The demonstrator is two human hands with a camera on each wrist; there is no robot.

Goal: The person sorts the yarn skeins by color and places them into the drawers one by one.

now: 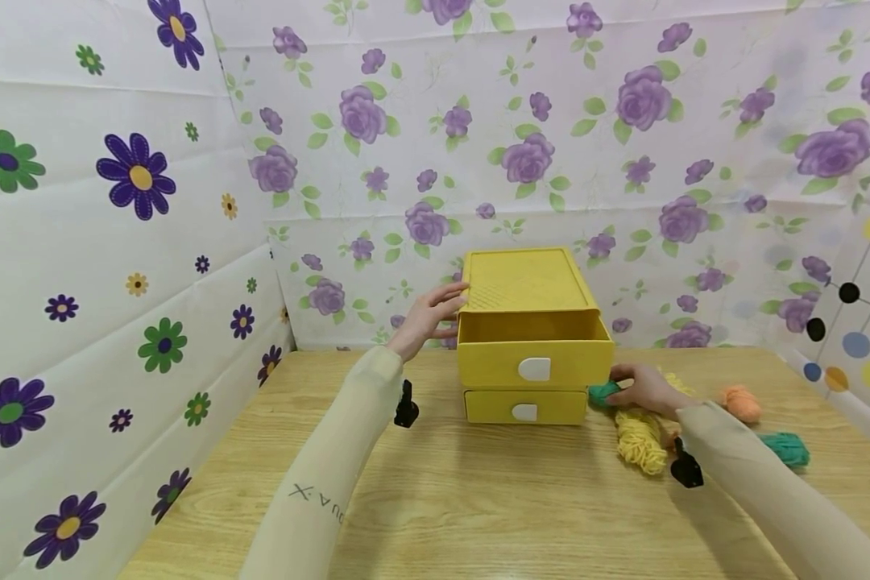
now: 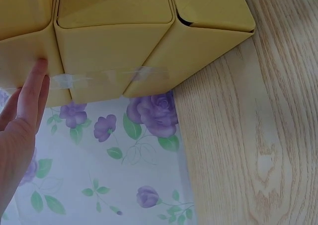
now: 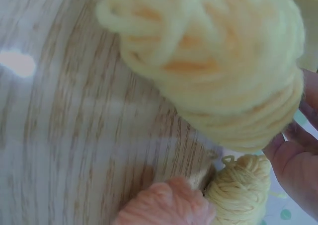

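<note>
A yellow two-drawer box stands on the table, its upper drawer pulled out and its lower drawer closed. My left hand rests against the box's left side with fairly straight fingers; the left wrist view shows the fingertips touching that side. Beside the right of the drawers, my right hand holds a green yarn ball between thumb and fingers. A yellow yarn skein lies just below this hand and fills much of the right wrist view, where the green yarn is hidden.
Farther right lie an orange yarn ball and another green yarn skein, partly behind the right forearm. A second yellow skein sits beyond the hand. Flowered cloth hangs behind the wooden table.
</note>
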